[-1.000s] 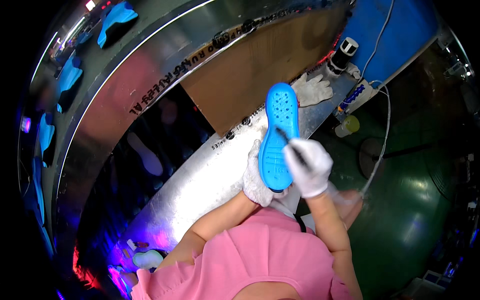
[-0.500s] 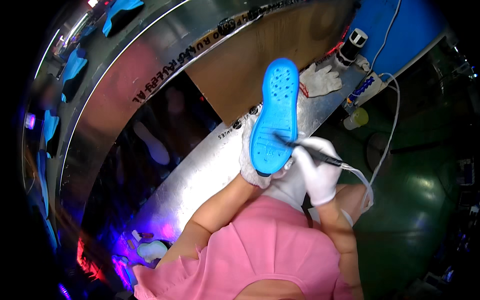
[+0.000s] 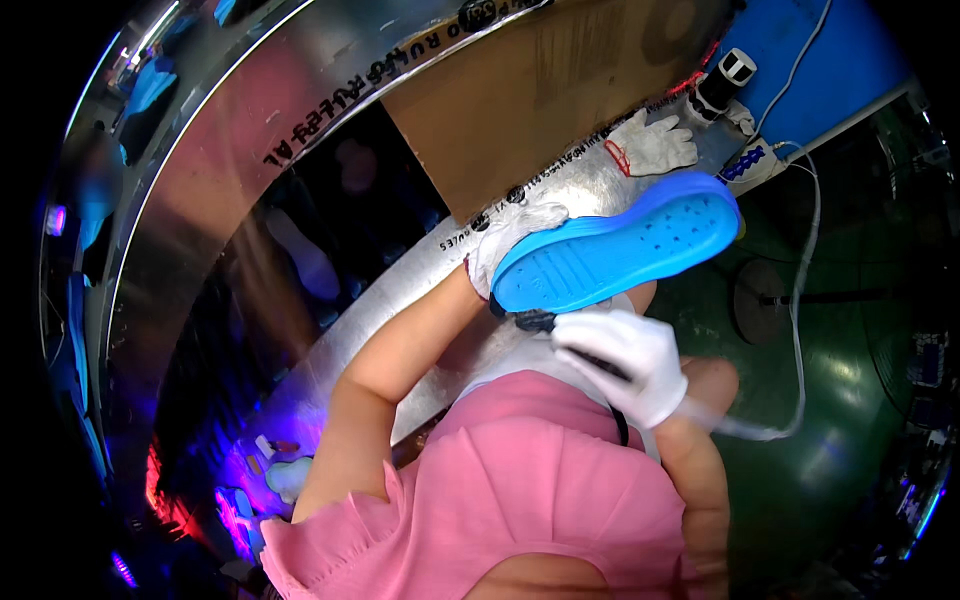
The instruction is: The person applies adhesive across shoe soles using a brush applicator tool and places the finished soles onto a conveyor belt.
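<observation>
A bright blue shoe sole (image 3: 620, 250) lies aslant in front of me, its dotted toe end to the upper right. Its broad ribbed face is turned up toward me. My left hand (image 3: 505, 240), in a whitish knit glove, is closed on the heel end; part of its fingers is behind the sole. Just below the sole's near edge is the dark bristle head of a brush (image 3: 535, 320). My right hand (image 3: 632, 365), in a white glove, is closed round the brush's black handle. A pale tube (image 3: 745, 430) trails from behind that hand.
Beyond the sole, a spare knit glove (image 3: 655, 145) lies on the metal bench (image 3: 425, 290). A black-and-white cylinder (image 3: 722, 85) stands at the back right. A brown cardboard sheet (image 3: 550, 90) rises at the back. Blue pieces (image 3: 150, 90) sit along the curved machine at left.
The sole has swung from upright to slanting right, with its toe end moving right and down. My right hand has shifted slightly down, bringing the brush from the sole's face to below its edge.
</observation>
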`<state>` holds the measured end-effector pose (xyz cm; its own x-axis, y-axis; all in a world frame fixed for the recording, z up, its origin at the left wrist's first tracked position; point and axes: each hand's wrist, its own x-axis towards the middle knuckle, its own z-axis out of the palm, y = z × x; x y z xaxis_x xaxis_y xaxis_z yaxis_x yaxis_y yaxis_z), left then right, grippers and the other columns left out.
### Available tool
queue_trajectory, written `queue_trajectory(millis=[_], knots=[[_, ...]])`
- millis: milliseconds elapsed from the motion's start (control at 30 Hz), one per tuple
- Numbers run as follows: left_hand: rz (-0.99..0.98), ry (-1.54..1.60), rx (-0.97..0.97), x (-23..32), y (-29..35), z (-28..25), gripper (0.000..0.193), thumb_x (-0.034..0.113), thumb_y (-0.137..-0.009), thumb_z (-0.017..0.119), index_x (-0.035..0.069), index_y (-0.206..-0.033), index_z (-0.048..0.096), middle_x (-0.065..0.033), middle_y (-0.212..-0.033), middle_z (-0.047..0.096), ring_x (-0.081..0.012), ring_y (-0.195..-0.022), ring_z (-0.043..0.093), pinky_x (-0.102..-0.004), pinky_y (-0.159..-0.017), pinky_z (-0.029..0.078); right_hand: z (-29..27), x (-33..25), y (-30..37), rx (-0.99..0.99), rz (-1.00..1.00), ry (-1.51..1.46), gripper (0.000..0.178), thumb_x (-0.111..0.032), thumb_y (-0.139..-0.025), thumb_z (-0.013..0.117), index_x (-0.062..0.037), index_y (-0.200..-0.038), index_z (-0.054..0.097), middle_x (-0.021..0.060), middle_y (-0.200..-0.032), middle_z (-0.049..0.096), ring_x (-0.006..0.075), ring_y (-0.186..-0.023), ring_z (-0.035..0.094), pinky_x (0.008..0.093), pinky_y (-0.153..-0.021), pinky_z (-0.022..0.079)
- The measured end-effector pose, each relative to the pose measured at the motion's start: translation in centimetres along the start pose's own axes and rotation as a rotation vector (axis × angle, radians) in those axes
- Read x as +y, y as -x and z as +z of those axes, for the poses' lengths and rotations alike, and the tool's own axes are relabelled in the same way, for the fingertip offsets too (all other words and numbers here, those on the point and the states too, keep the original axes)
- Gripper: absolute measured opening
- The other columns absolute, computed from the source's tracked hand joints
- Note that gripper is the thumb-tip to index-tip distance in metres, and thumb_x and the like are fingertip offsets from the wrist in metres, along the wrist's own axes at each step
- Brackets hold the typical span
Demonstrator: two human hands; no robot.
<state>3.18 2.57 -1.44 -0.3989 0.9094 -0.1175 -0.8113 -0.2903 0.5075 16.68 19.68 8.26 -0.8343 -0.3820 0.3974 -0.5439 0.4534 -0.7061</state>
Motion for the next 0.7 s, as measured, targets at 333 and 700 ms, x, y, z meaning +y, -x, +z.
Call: queue_trajectory(millis=[333,700], knots=[[-0.032,-0.484,0.201,2.6,0.3,2.0,0.044,0.028,-0.09,0.063,0.001,-0.124,0.057,-0.0153,-0.114,0.064,-0.0251,-0.105,0.062,-0.037,-0.093,0.049,-1.5,0.6,0.4,0.054,0.059,0.059,0.024,-0.002,-0.072,0.076,-0.0035,-0.096,0.07,0.0146,-0.098,0.07,0.0303,-0.079,0.067,0.0334,-0.07,0.053],[0.073,-0.727,0.276,4.0,1.1,2.9,0.043,0.032,-0.092,0.063,0.005,-0.125,0.061,-0.0111,-0.127,0.059,-0.0197,-0.118,0.055,-0.0347,-0.103,0.042,-2.6,-2.5,0.4,-0.127,-0.081,0.475,0.027,-0.003,-0.067,0.077,-0.0072,-0.094,0.071,0.0127,-0.097,0.071,0.022,-0.06,0.06,0.0289,-0.052,0.049]])
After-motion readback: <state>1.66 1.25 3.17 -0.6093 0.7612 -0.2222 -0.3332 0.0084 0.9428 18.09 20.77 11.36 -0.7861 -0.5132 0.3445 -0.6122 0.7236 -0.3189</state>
